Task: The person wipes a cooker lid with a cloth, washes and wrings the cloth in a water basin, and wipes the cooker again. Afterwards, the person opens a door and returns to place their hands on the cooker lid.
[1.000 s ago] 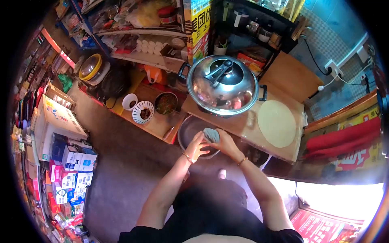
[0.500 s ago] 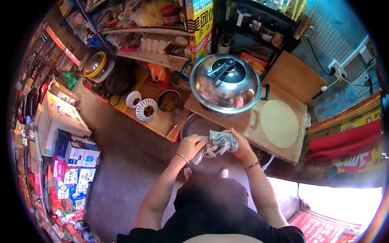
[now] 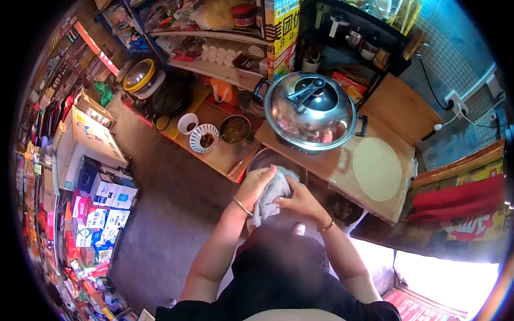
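Note:
A pale grey-blue cloth (image 3: 273,193) hangs loosely bunched between my two hands, in front of my body. My left hand (image 3: 255,186) is closed round its left side, with the thumb on top. On the right side my right hand (image 3: 297,200) grips the cloth, its thumb laid across the front. Just beyond the hands is a dark round basin (image 3: 297,167), partly hidden by them. Past it, a large steel pan with a domed lid (image 3: 289,125) stands at the edge of a wooden board (image 3: 342,160), and a round flat sheet of dough (image 3: 377,169) lies on that board.
Left of the pan, a low table (image 3: 219,162) bears a white bowl (image 3: 188,123), a slotted white bowl (image 3: 204,138) and a dark bowl of chopped food (image 3: 235,129). Stacked cartons (image 3: 110,190) stand at far left. A power socket (image 3: 456,101) with cords is on the right wall.
The cloth has gone from a small wad to a looser spread and now hangs down between my hands. The surroundings have shifted right in view.

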{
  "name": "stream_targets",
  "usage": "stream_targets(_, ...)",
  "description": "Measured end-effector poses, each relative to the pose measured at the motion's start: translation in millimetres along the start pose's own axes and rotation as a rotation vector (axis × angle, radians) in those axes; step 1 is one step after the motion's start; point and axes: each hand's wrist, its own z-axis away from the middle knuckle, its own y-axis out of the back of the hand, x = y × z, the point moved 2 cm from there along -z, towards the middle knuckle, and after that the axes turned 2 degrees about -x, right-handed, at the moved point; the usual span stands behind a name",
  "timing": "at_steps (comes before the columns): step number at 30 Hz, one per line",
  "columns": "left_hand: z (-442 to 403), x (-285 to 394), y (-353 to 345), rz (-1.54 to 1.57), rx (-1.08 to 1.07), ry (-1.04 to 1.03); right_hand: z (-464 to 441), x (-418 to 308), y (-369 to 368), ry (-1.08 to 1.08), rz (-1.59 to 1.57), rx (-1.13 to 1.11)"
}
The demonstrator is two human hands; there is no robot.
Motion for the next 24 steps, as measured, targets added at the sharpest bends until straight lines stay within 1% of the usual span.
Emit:
stream_targets(1,5.4,9.7,-2.1,0.053,-0.045,0.033,0.5,-5.5,-0.5,-0.056,0.040,0.018)
stream_targets(2,6.8,11.3,2.0,0.055,-0.041,0.032,0.9,-8.0,-0.3,-0.111,0.082,0.037)
stream_targets(3,7.5,12.6,6.8,0.085,-0.024,0.013,-1.0,4.2,1.4,0.036,0.152,0.060)
stream_targets(4,8.1,13.4,12.2,0.115,-0.008,-0.006,-2.7,14.6,5.2,0.036,0.153,0.060)
stream_targets(6,7.4,10.2,24.6,0.133,-0.020,-0.013,-7.2,25.9,10.8,0.016,0.470,-0.015)
stream_targets(7,6.2,8.4,28.6,0.117,-0.015,-0.007,-8.5,25.9,11.4,0.071,0.566,0.013)
stream_targets(8,5.3,6.3,31.2,0.101,-0.009,0.000,-8.8,27.2,9.9,0.071,0.568,0.013)
stream_targets(9,5.9,6.6,29.9,0.101,-0.009,0.000,-9.3,19.9,8.2,0.157,0.649,0.195)
stream_targets(10,7.3,7.3,28.4,0.180,0.038,-0.010,-7.8,13.2,7.2,0.242,0.725,0.376)
stream_targets(11,8.3,8.3,27.6,0.259,0.086,-0.021,-6.5,14.8,8.1,0.077,0.585,0.285)
stream_targets(12,8.7,8.2,26.6,0.260,0.089,-0.023,-5.8,12.3,6.3,0.079,0.585,0.282)
stream_targets(14,10.4,6.2,24.6,0.364,0.089,-0.067,-2.9,12.1,-8.1,-0.127,-0.056,-0.100)
stream_targets(15,10.2,4.8,23.6,0.365,0.087,-0.066,-1.7,-1.4,-17.2,0.125,-0.075,-0.114)
stream_targets(16,10.1,3.0,23.0,0.362,0.104,-0.054,-0.5,-15.5,-24.6,0.178,0.043,-0.049)
stream_targets(18,9.9,0.2,23.6,0.356,0.141,-0.032,-2.0,-1.3,-32.9,-0.010,0.093,-0.059)
stream_targets(19,10.6,0.6,25.9,0.346,0.129,-0.033,-2.2,-0.1,-30.4,-0.008,0.092,-0.060)
stream_targets(20,11.9,1.7,29.9,0.345,0.131,-0.036,-2.0,1.4,-24.7,-0.079,0.003,-0.067)
stream_targets(21,13.4,4.4,35.4,0.268,0.170,-0.087,-0.9,1.5,-19.0,-0.150,-0.086,-0.074)
stream_targets(22,14.4,7.3,40.3,0.191,0.207,-0.138,-1.5,10.1,-12.6,-0.111,-0.083,-0.046)
stream_targets(23,15.1,9.1,44.8,0.146,0.275,-0.158,0.3,12.7,-3.7,-0.106,-0.001,-0.024)
stream_targets(24,13.8,6.1,51.1,0.147,0.274,-0.159,0.4,11.9,5.0,-0.102,0.080,-0.001)
